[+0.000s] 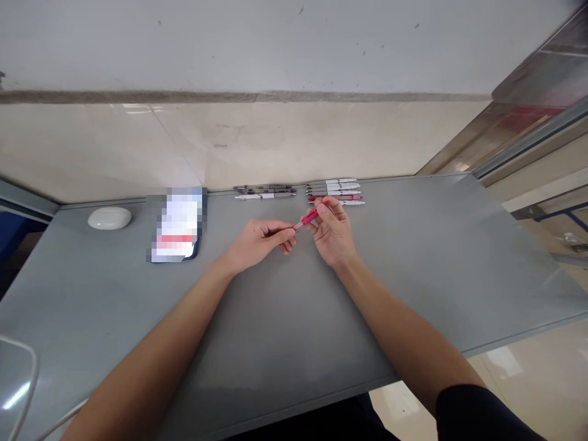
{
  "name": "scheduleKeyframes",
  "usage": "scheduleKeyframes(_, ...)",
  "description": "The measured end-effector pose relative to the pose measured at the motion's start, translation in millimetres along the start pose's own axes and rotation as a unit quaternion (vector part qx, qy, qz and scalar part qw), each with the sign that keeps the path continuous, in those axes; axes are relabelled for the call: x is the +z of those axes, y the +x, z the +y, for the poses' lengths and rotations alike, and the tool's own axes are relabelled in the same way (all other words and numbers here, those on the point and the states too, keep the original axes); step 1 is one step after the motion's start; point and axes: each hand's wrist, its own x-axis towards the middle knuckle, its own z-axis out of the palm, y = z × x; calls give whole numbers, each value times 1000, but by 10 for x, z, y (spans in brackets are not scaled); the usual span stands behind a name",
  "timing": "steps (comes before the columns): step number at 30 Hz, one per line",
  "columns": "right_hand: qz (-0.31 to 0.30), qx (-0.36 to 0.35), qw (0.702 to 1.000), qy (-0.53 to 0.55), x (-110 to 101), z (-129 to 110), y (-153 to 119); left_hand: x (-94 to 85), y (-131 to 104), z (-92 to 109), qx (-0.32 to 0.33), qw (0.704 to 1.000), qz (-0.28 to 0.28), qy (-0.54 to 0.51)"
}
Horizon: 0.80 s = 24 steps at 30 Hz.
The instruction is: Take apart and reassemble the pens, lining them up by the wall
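A pink-red pen [310, 216] is held between both hands above the grey table, slanting up to the right. My left hand [264, 242] pinches its thin, paler lower-left end between thumb and fingers. Around the thicker upper-right part, my right hand [334, 233] has its fingers closed. Just beyond the hands lie two groups of pens: dark and white ones [265, 196] on the left, and white and grey ones [333, 185] on the right. A red pen [353, 198] lies in the right group, partly hidden by my right fingers.
On the grey table [275, 343], a phone [177, 226] with a blurred screen lies at the left, and a white oval case [109, 218] sits farther left. A white cable [33, 380] crosses the lower left corner. A tiled wall [275, 135] borders the table's far edge.
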Motion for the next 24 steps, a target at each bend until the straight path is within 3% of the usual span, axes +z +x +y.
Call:
scheduleKeyframes(6, -39, 19, 999, 13, -28, -42, -9, -54, -52, 37, -61, 989, -87, -99)
scheduleKeyframes(10, -55, 19, 998, 19, -32, -42, -18, -60, -62, 44, -81, 983, -103, -125)
scheduleKeyframes(16, -21, 4, 1000, -2, -28, -10, -10, -27, -46, 33, -41, 996, -55, -54)
scheduleKeyframes(21, 5, -23, 999, -39, -2, -4, 1, 23, -27, 12, 7, 998, 35, 47)
scheduleKeyframes(24, 5, -36, 998, -54, 8, -22, -2, 21, -18, -3, 25, 997, 45, 54)
